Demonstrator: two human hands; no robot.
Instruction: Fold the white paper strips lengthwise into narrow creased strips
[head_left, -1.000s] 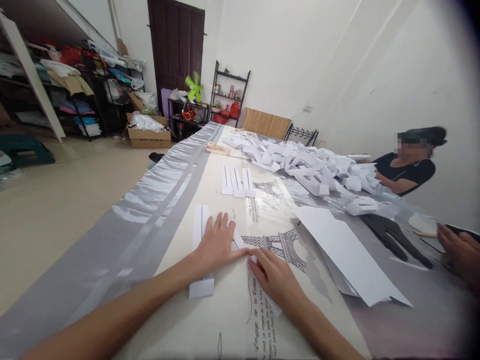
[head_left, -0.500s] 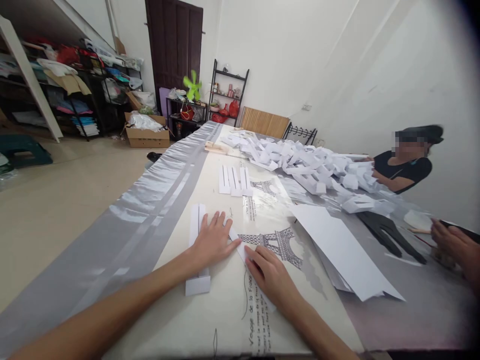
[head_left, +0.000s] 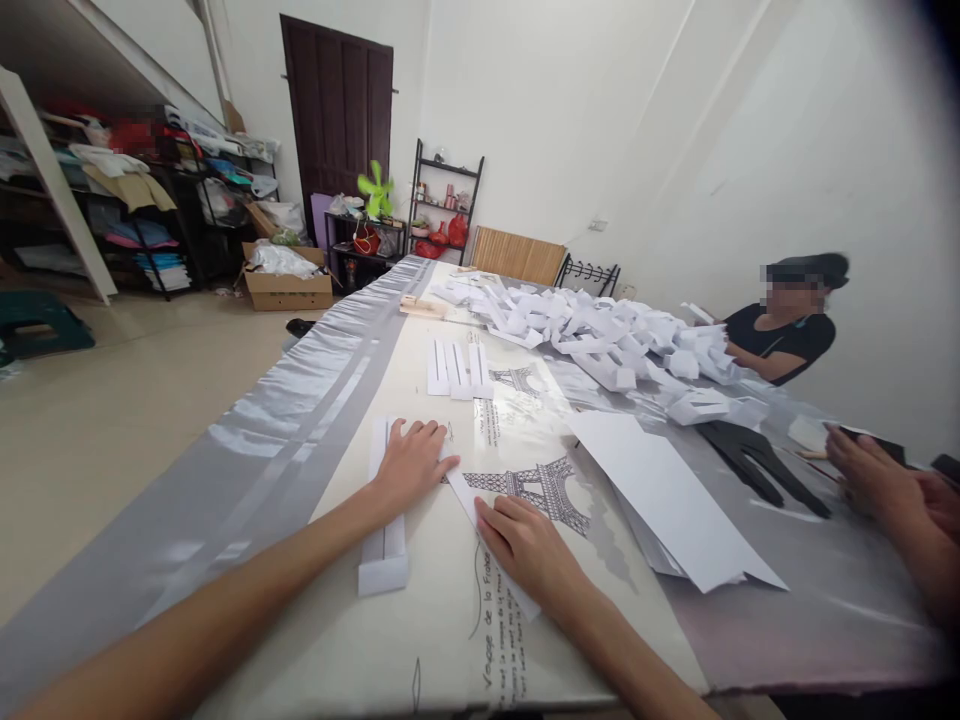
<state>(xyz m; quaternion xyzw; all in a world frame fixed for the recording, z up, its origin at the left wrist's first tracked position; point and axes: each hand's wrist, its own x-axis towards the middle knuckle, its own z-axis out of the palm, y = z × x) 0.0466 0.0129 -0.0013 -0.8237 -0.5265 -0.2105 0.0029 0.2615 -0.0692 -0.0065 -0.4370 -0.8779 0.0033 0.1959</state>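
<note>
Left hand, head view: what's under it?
The left hand lies across a white paper piece on the printed table cover. The piece's upper end and lower flap show; part of its middle, and whatever is directly beneath the palm, is covered.

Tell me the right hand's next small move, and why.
Probably slide the right hand down the long, narrow white paper strip, pressing lightly: the hand rests partway along, the lower end extends past it, and the left hand is at the upper end.

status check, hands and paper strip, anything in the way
Left hand spread, thumb at paper strip. Right hand, fingers on strip. Slotted paper piece partly under left arm.
</note>
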